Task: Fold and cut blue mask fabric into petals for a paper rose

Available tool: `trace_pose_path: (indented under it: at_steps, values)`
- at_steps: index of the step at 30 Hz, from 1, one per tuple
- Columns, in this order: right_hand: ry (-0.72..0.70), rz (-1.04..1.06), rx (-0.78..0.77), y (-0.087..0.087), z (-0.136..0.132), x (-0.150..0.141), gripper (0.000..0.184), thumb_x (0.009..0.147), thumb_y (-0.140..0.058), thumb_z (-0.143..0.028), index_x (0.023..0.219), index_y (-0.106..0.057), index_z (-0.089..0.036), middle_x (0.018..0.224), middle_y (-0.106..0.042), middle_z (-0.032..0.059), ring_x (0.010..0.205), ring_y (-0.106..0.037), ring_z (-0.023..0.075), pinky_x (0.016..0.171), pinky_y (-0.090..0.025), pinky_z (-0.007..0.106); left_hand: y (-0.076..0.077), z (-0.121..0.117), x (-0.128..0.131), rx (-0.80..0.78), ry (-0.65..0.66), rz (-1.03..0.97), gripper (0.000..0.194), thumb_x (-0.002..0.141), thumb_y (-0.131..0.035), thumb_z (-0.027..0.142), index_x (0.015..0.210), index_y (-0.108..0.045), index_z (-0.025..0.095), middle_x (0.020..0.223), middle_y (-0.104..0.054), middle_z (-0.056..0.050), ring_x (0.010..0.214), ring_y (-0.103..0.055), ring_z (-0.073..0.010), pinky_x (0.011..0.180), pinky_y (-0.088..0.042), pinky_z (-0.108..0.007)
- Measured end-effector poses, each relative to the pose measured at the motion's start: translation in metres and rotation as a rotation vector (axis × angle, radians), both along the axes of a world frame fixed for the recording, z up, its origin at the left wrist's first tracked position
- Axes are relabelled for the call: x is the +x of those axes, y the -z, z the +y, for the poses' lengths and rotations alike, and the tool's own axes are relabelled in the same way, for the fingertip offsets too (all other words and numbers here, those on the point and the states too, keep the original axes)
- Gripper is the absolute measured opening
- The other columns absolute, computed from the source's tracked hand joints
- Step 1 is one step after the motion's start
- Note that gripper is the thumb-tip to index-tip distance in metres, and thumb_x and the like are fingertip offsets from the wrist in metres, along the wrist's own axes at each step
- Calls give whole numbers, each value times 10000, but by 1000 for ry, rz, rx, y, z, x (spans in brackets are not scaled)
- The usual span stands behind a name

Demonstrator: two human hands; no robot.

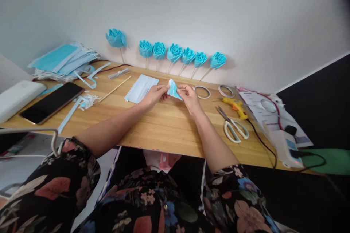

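Between both hands, just above the wooden table, is a small folded piece of blue face mask [173,90] with white layers showing along its upper left edge. My left hand [156,94] pinches its left side, and my right hand [188,96] pinches its right side with thumb and fingers. Beside my left hand, a flat face mask [142,88] with its pale side up lies on the table. A roll of thin tape [201,86] rests just past my right hand.
Blue mask flowers [174,53] on sticks lean along the wall. Scissors [232,125], a yellow glue gun [235,107] and a power strip [287,149] lie right. A mask stack [64,60], phone [53,102], wooden stick [115,88] and cut strips [69,114] lie left.
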State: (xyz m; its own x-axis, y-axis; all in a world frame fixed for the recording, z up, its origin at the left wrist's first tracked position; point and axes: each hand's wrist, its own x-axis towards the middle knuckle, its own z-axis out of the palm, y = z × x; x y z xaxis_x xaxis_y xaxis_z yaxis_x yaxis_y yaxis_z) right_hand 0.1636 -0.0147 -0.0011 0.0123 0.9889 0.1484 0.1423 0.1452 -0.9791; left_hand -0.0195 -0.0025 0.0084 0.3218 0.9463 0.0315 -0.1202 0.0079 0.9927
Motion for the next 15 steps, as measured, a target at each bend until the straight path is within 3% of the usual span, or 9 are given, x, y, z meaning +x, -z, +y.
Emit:
trace_pose_path:
  at_steps: [6, 10, 13, 15]
  values:
    - [0, 24, 28, -1, -1, -1, 531, 698, -737, -722, 886, -627, -238, 669, -567, -41, 617, -501, 124, 587, -438, 263, -1, 1, 1, -30, -39, -15, 288, 874, -649, 333, 668, -632, 132, 597, -664, -32, 488, -528, -73, 513, -405, -192]
    - [-92, 100, 36, -8, -7, -3, 618, 724, -690, -764, 1062, -652, -247, 1002, -692, 33, 901, -628, 192, 648, -537, 275, -3, 0, 0, -44, -95, -36, 297, 877, -650, 332, 657, -608, 137, 604, -677, -35, 487, -537, -74, 517, -413, -192]
    - [-175, 120, 1, -10, -7, -4, 761, 673, -739, -758, 1228, -615, -253, 1251, -690, 75, 1098, -642, 250, 691, -571, 285, -4, 0, -1, -48, -120, -48, 286, 883, -643, 334, 681, -620, 133, 608, -676, -30, 497, -542, -75, 532, -425, -191]
    - [-164, 109, -12, -7, -5, -4, 789, 648, -783, -717, 1259, -606, -249, 1308, -682, 84, 1125, -646, 263, 698, -571, 286, -3, 0, -1, -47, -127, -50, 282, 887, -640, 335, 695, -631, 129, 616, -676, -30, 504, -541, -73, 535, -423, -188]
